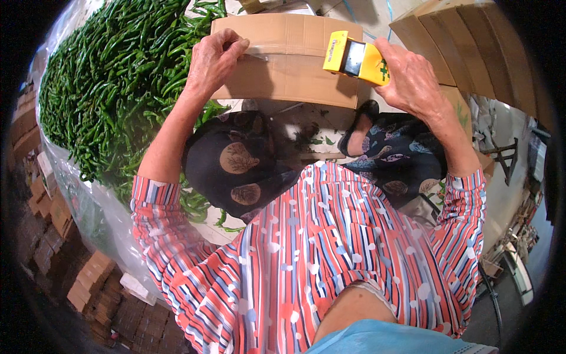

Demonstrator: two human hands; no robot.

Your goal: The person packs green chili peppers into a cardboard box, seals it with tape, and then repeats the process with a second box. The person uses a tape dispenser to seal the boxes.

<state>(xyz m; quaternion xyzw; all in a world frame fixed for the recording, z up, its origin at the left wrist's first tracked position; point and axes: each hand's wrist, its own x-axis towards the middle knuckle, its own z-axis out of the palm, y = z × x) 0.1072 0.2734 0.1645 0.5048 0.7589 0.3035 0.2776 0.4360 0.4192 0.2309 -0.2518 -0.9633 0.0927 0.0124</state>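
In the head view a cardboard box (292, 79) lies before me with its long side across, and clear tape runs along its middle seam. My right hand (409, 79) grips a yellow tape dispenser (373, 64) over the box's right end. My left hand (216, 59) is at the box's left end, fingers curled by the tape; whether it pinches the tape cannot be told. To the left of the box a large heap of green chili peppers (110, 88) rests on clear plastic sheeting (79, 194).
Several cardboard boxes (477, 48) stand at the upper right. More boxes (90, 278) are stacked at the lower left. Loose peppers and leaves lie on the floor by my feet. A dark metal frame (506, 159) is at the right.
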